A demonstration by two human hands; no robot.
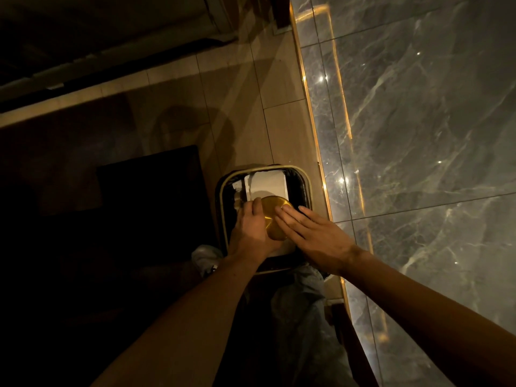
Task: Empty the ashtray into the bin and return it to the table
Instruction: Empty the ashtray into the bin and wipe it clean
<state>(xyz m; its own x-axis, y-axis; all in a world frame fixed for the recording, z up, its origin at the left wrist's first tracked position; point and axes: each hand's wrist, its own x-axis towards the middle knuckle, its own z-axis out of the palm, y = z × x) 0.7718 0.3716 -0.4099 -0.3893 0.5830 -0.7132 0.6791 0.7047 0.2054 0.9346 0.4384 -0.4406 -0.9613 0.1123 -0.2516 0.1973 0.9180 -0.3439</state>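
Note:
A round golden ashtray (275,212) is turned bottom-up over a square black bin (303,180) with a pale gold rim. My left hand (251,227) grips the ashtray by its left edge. My right hand (310,233) lies flat, fingers stretched out, with the fingertips resting on the ashtray's upturned base. White paper (269,182) lies inside the bin beneath the ashtray. The ashtray's inside is hidden.
The bin stands on a beige tiled floor (237,101) beside a grey marble wall (418,135) with a lit gold strip at its foot. A dark low block (150,191) sits left of the bin. My jeans leg and a pale shoe (203,258) show below it.

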